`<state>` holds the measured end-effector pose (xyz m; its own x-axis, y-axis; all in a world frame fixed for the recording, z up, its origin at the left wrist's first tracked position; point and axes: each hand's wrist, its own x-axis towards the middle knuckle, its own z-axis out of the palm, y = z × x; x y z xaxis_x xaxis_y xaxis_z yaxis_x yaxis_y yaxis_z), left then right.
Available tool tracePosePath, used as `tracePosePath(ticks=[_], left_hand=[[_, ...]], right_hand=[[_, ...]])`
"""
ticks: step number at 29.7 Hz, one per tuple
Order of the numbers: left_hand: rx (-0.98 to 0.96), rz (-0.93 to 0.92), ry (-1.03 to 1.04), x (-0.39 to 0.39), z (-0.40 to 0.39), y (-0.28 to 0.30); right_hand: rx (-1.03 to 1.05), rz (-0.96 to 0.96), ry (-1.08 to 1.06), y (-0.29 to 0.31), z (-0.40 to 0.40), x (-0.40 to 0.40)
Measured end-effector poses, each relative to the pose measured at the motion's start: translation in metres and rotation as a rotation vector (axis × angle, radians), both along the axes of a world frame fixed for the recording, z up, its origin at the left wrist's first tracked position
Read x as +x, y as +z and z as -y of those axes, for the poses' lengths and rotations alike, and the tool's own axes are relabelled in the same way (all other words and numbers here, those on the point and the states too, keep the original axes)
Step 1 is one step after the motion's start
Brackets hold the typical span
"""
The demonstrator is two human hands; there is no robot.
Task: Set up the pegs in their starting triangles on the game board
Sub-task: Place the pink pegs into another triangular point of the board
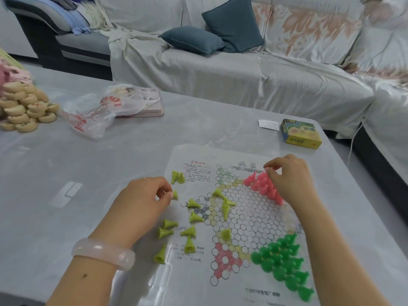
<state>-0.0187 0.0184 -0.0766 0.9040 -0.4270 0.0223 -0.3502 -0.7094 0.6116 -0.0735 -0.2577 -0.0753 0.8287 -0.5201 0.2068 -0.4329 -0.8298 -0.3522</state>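
A paper game board (247, 217) printed with a star of circles lies on the table. Several pink pegs (263, 185) stand packed in a triangle at its upper right. Several dark green pegs (283, 261) fill the lower right triangle. Several yellow-green pegs (192, 219) lie toppled and scattered over the board's left side. My left hand (143, 199) pinches one yellow-green peg (175, 194) at the board's left edge. My right hand (289, 177) rests over the pink triangle with curled fingertips at the top pegs; a peg between them is not discernible.
A yellow-green card box (301, 134) and a white slip (268, 124) lie beyond the board. A plastic bag (97, 113) over a pink box sits far left, beside a heap of round wooden game discs (24, 111). A covered sofa runs behind the table.
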Motion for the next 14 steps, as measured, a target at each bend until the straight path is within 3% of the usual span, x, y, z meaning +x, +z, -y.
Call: tracePosePath(ticks=[14], left_hand=[[0.017,0.011,-0.028,-0.002,0.013,0.0]], right_hand=[[0.0,-0.077,0.014,-0.006,-0.011,0.014]])
